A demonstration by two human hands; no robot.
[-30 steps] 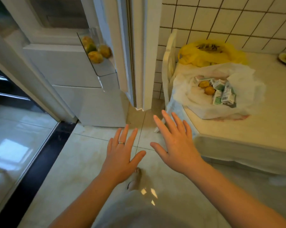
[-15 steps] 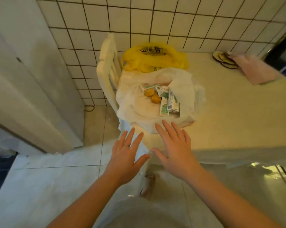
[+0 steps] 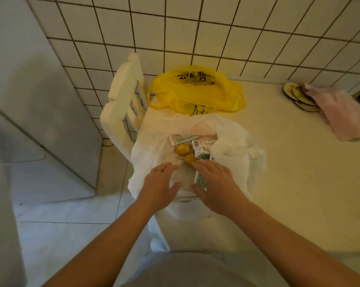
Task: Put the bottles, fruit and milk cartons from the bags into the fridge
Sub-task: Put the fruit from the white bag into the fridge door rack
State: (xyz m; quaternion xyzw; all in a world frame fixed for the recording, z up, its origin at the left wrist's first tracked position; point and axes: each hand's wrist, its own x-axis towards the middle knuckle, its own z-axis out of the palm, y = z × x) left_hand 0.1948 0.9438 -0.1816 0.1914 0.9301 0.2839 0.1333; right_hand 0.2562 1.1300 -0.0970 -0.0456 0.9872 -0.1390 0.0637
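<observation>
A white plastic bag lies open on the counter's left end. Inside it are two yellow fruits, one behind the other, and several green-and-white milk cartons. My left hand reaches into the bag's near side with its fingers straight, just left of the front fruit. My right hand lies flat over a milk carton, fingertips close to the same fruit. Neither hand grips anything. A yellow plastic bag lies behind the white one.
The grey fridge side stands at the left, its open door blurred at the left edge. A white foam piece leans between fridge and counter. A pink cloth and round coasters lie at the counter's back right.
My view has swung from the fridge door to the counter. Both hands moved forward from above the floor into the mouth of the white bag.
</observation>
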